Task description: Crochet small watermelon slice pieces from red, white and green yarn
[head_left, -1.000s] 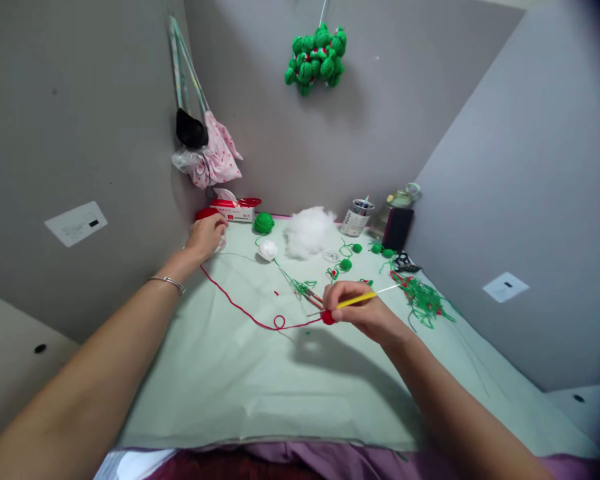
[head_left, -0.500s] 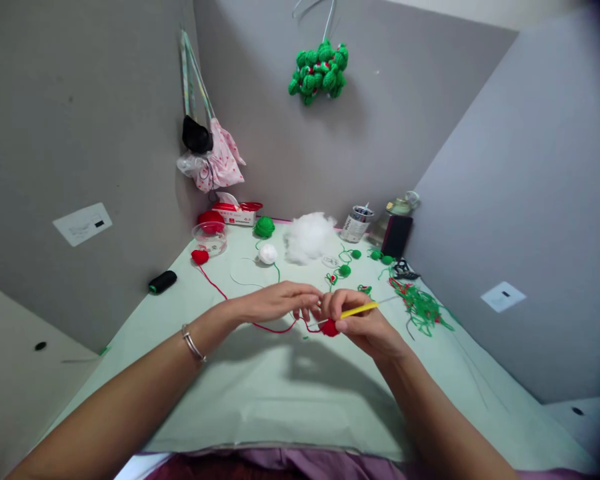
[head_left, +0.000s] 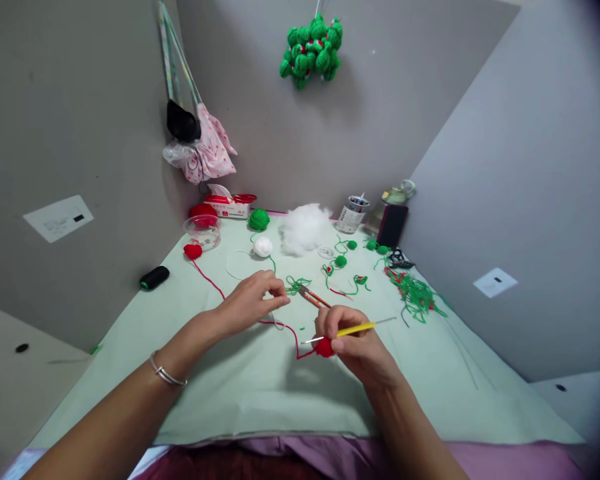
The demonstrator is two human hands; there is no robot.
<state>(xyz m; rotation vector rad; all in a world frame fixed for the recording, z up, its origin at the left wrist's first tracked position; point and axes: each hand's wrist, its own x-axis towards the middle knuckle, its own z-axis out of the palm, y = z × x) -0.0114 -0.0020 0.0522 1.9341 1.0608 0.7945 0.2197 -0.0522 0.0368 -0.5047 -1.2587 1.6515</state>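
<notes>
With the right hand [head_left: 359, 348] pinching the yellow hook [head_left: 356, 329] and red piece [head_left: 325, 347] this side of the white fluff [head_left: 305, 231], I judge the step as feeding red yarn [head_left: 307, 355], next calling for light tension, though whether the left hand [head_left: 251, 301] grips it I cannot tell.

Yellow hook [head_left: 356, 329], red yarn [head_left: 324, 347]

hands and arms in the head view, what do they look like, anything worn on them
Both the left hand and right hand are ungloved, and no sleeves show on the forearms. A shiny silver-coloured bangle circles the left wrist; none shows on the right.
</notes>
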